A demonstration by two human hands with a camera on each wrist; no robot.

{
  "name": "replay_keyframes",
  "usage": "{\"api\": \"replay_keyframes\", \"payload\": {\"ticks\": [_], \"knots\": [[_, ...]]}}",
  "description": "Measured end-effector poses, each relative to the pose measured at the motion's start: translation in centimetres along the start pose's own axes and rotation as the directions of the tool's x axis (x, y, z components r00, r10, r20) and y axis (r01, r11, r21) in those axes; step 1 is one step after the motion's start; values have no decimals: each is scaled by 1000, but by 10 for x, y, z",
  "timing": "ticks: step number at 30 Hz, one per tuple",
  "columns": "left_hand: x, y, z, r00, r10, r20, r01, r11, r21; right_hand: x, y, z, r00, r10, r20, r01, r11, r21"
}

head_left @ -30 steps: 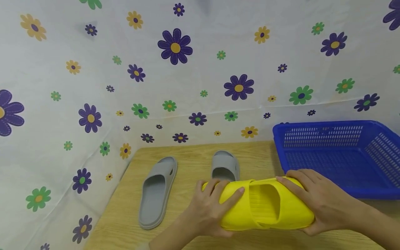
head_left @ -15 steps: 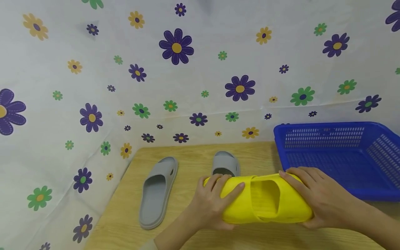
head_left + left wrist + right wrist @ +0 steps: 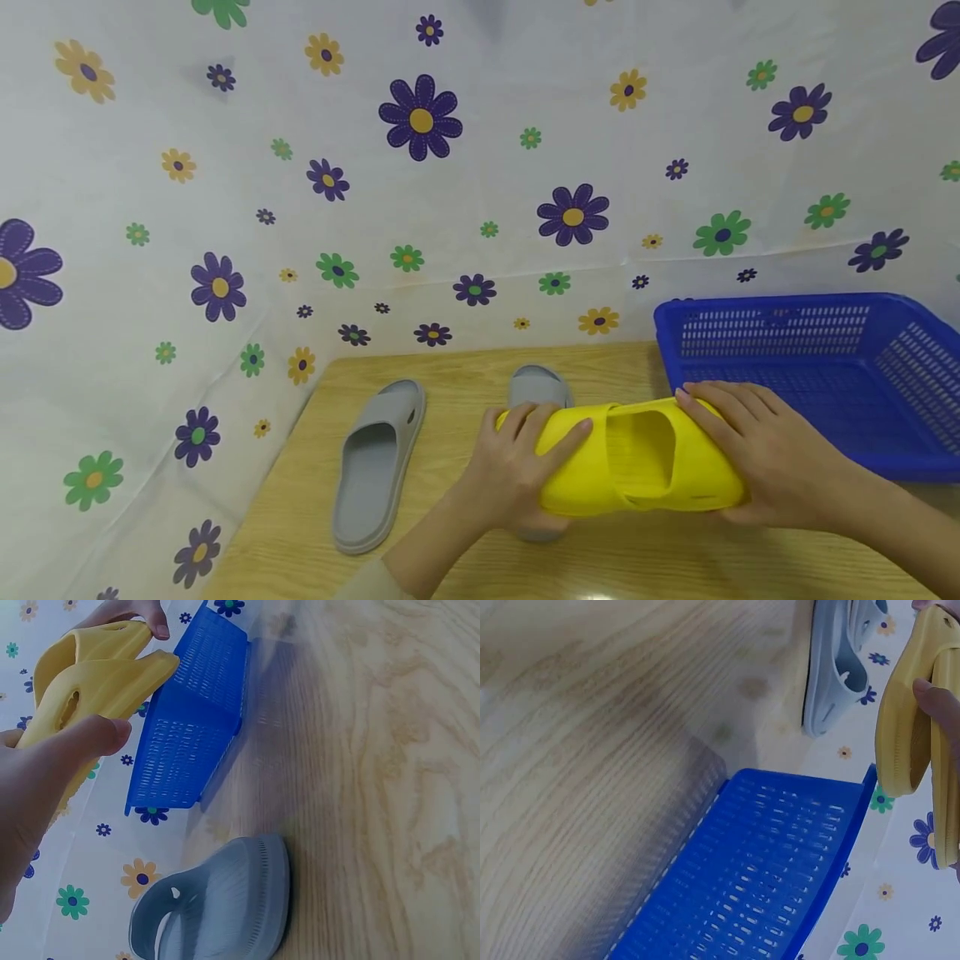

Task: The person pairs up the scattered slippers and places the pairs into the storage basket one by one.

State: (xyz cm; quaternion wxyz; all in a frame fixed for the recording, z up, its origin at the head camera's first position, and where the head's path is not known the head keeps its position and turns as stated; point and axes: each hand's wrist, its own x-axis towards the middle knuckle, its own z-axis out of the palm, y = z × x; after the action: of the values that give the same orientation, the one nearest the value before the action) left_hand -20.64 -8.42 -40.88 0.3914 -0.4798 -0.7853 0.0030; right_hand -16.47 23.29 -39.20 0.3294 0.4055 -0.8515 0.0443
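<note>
Both hands hold a pair of yellow slippers (image 3: 577, 475), fitted into each other and lifted over the table. My left hand (image 3: 517, 471) grips their left end, its thumb lying across the yellow upper. At the other end, the right hand (image 3: 783, 458) curls round the slippers. Two separate layers of the pair (image 3: 94, 679) show in the left wrist view. One grey slipper (image 3: 371, 479) lies to the left on the wooden table. A second grey slipper (image 3: 536, 383) stands behind the yellow pair, which hides its middle.
A blue plastic basket (image 3: 675, 367) with slotted walls stands at the right, just beyond the right hand. Flower-printed white sheeting (image 3: 480, 183) rises behind and left of the wooden table (image 3: 450, 367).
The hands have raised the yellow slippers slightly up the head view, away from the front. The heel of the grey slipper behind has come into sight below them.
</note>
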Motion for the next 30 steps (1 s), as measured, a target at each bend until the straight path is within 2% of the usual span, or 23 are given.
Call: {"api": "replay_keyframes", "payload": {"ticks": [4, 10, 16, 23, 30], "knots": [[6, -3, 3, 1000, 2, -2, -2, 1000, 14, 1, 5, -1, 1000, 1, -15, -1, 1000, -9], [14, -5, 6, 1000, 16, -15, -16, 999, 35, 2, 9, -5, 1000, 15, 6, -15, 1000, -15], [22, -5, 9, 1000, 13, 5, -13, 999, 38, 6, 12, -8, 1000, 3, -11, -3, 1000, -18], [30, -5, 10, 1000, 16, 22, -17, 999, 45, 8, 15, -12, 1000, 15, 14, -14, 999, -47], [40, -6, 14, 999, 18, 38, -20, 998, 55, 8, 19, -12, 1000, 13, -21, -14, 999, -39]]}}
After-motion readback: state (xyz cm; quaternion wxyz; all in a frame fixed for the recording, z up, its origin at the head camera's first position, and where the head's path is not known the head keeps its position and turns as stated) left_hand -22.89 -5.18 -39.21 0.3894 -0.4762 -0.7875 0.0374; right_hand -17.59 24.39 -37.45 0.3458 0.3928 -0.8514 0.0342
